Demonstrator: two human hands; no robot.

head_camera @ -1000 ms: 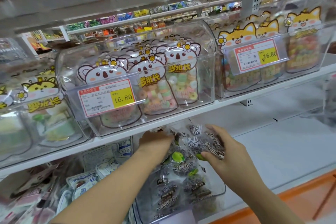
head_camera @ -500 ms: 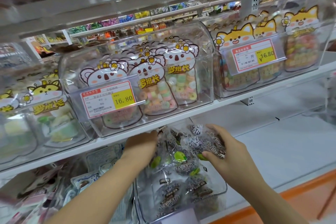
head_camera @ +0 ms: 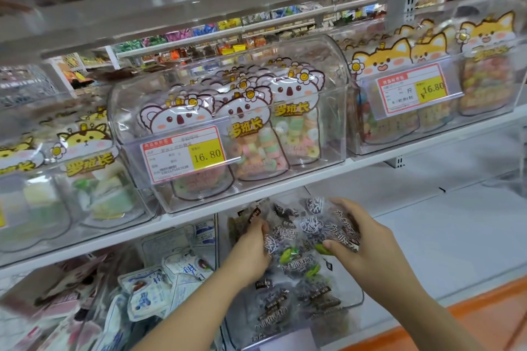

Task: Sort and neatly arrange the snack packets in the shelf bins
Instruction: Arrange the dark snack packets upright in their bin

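On the lower shelf stands a clear bin (head_camera: 352, 300) filled with dark plum snack packets (head_camera: 296, 262) that carry green leaf marks. My left hand (head_camera: 251, 248) presses against the left side of the upper packets, fingers curled on them. My right hand (head_camera: 362, 239) grips the right side of the same bundle, thumb in front and fingers behind. The bundle sits at the bin's mouth, just under the upper shelf's edge. The lower packets (head_camera: 285, 305) lie loosely stacked inside the bin.
Above, a clear domed bin (head_camera: 330, 65) holds koala candy bags with a 16.80 price tag (head_camera: 182, 154). A fox-bag bin (head_camera: 427, 88) stands to its right, a yellow-cat-bag bin (head_camera: 71, 151) to its left. White and blue packets (head_camera: 159, 288) fill the lower-left bin. White shelf surface (head_camera: 456, 236) lies to the right.
My left hand has shifted right and slightly up along the packets, closing in on the bundle. The right hand keeps its grip in nearly the same place.
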